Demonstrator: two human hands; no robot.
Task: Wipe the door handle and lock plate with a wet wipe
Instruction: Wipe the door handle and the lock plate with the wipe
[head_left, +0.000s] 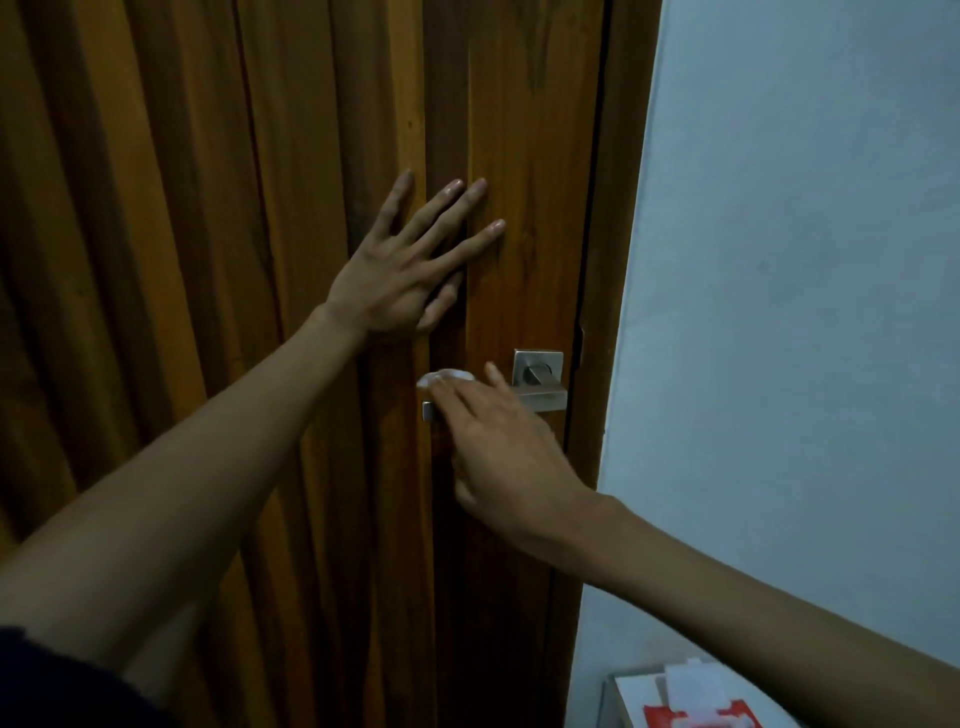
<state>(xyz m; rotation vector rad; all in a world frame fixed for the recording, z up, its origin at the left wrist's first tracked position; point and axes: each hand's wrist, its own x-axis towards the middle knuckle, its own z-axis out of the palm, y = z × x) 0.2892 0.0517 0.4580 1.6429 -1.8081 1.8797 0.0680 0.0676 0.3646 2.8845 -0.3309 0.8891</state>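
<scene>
A brushed-metal lever door handle (545, 397) sits on the brown wooden door (208, 208), with its square metal plate (537, 364) just above it near the door's right edge. My right hand (504, 447) covers the left part of the lever and presses a crumpled white wet wipe (447, 376) against it. The wipe shows only above my fingertips. The lever's left end (428, 410) pokes out below my fingers. My left hand (410, 265) lies flat on the door above and to the left of the handle, fingers spread, holding nothing.
A pale wall (805, 260) runs along the door's right side past the dark door frame (587, 260). At the bottom right stands a red and white wet-wipe pack (696, 712) on a white surface, with a wipe sticking up from it.
</scene>
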